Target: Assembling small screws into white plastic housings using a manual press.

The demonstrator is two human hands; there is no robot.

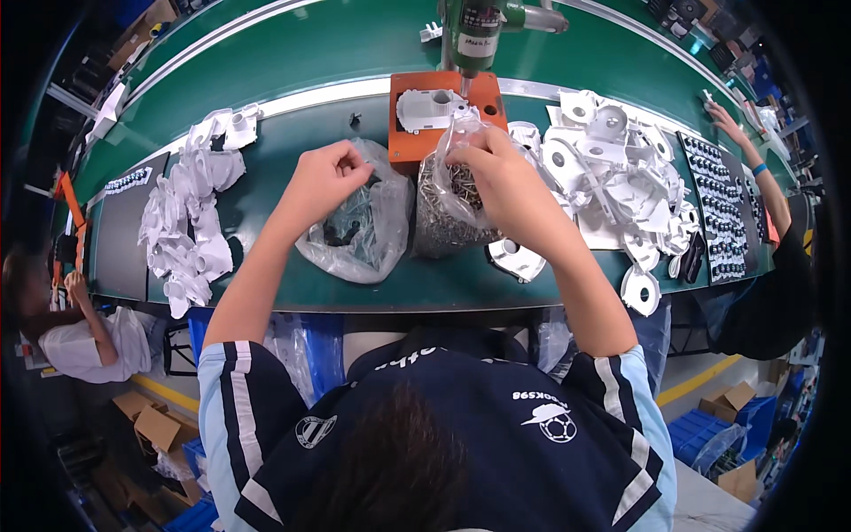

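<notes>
My left hand (330,182) is closed in a pinch over an open clear plastic bag (390,217) with small dark parts inside; anything between the fingertips is too small to make out. My right hand (505,182) has its fingers curled at the mouth of another clear bag, full of small metal screws or pins (443,222). What those fingertips hold is hidden. Behind the bags stands an orange fixture block (408,146), with a white plastic part (425,108) lying on top. Above that part hangs a green driving or pressing tool (474,40), its narrow tip pointing down.
White plastic parts lie heaped at left (191,213) and at right (612,168). A tray of black pieces (714,208) is farther right, beside a co-worker's arm (776,186). Another person (97,341) sits at far left. A small dark piece (355,120) lies left of the fixture.
</notes>
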